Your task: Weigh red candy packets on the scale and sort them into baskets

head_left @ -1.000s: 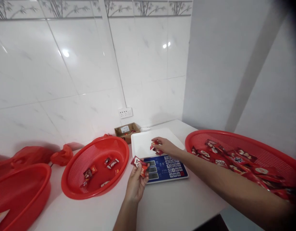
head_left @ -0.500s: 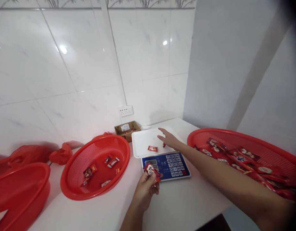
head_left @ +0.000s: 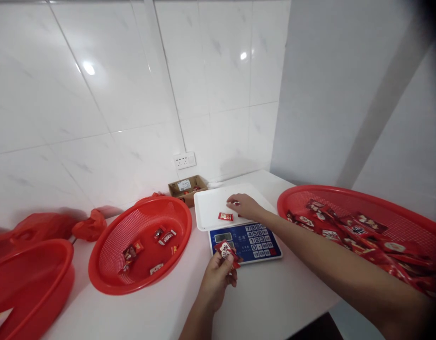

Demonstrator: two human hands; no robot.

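My left hand [head_left: 218,278] is closed around a few red wrapped candies [head_left: 225,249] with white lettering, held up over the near edge of the scale's blue keypad [head_left: 262,245]. My right hand [head_left: 244,206] is over the white weighing tray [head_left: 207,200]. Its fingers are curled together, and a bit of red wrapper shows at them, mostly hidden by the hand. Just left of these fingers, another small red wrapped candy [head_left: 225,216] lies flat on the tray.
At right stands a large red basket [head_left: 287,196] heaped with wrapped candies. A red basket [head_left: 97,278] with several candies is left of the scale; another red basket [head_left: 67,264] is farther left. Behind are a small cardboard box [head_left: 187,193] and red plastic bags [head_left: 44,226] by the wall.
My right hand's fingers, spread out over the tray before, have curled in and lowered. My left hand has shifted slightly right, still with its candies. The view has tilted a little downward.
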